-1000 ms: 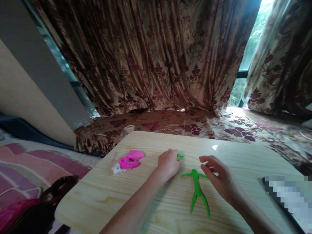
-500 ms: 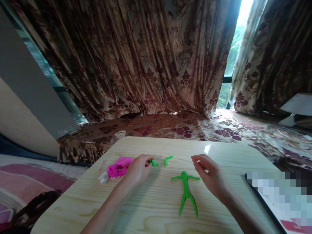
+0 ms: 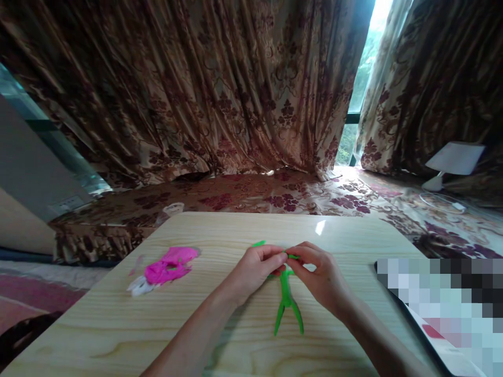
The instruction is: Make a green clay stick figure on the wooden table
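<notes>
Both hands meet just above the head end of a green clay figure, whose legs point toward me on the table. Between the fingertips is a small green clay strip. My left hand pinches one end of it, and my right hand pinches the other. The fingers hide the figure's head and part of its arms. Behind my left hand lies another green clay piece, partly covered.
Crumpled pink material and a white crumpled piece lie on the left of the wooden table. A dark-edged object with a blurred-out surface sits at right. Beyond are a clear cup, curtains and a lamp.
My left hand has carried the green strip rightward from beside the pink material. My right hand has come in to meet it over the figure. The view has shifted slightly right.
</notes>
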`<state>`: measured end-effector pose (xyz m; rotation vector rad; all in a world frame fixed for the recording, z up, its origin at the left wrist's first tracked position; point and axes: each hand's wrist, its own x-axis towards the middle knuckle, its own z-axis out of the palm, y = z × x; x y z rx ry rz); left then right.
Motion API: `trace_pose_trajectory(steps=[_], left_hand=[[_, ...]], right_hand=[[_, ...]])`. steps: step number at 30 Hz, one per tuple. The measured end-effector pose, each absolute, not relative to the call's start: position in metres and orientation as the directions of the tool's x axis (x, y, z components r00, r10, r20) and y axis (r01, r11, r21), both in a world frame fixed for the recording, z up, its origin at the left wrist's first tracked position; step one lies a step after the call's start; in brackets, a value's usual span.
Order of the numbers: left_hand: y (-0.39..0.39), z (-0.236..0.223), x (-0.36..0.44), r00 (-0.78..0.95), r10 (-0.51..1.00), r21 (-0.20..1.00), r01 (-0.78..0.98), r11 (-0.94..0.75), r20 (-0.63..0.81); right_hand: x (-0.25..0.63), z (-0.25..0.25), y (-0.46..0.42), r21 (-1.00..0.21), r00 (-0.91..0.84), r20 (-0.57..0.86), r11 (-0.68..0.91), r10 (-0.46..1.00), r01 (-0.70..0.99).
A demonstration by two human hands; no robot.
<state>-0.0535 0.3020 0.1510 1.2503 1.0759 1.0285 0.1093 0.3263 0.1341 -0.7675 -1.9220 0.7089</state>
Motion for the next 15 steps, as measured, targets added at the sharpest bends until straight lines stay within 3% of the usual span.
trace_pose_trajectory(steps=[6, 15], left_hand=[[0.2969, 0.1473, -0.0525, 0.125, 0.986, 0.98, -0.148, 0.132, -0.114], [0.2944, 0.147, -0.0564, 0.119, 0.987, 0.988, -0.096, 0.123, -0.112]], right_hand=[[0.1076, 0.1373, 0.3228, -0.717, -0.419, 0.54, 0.66, 0.73, 0.225], [0.1057, 0.138, 0.3192, -0.705, -0.422, 0.526, 0.656, 0.738, 0.269]])
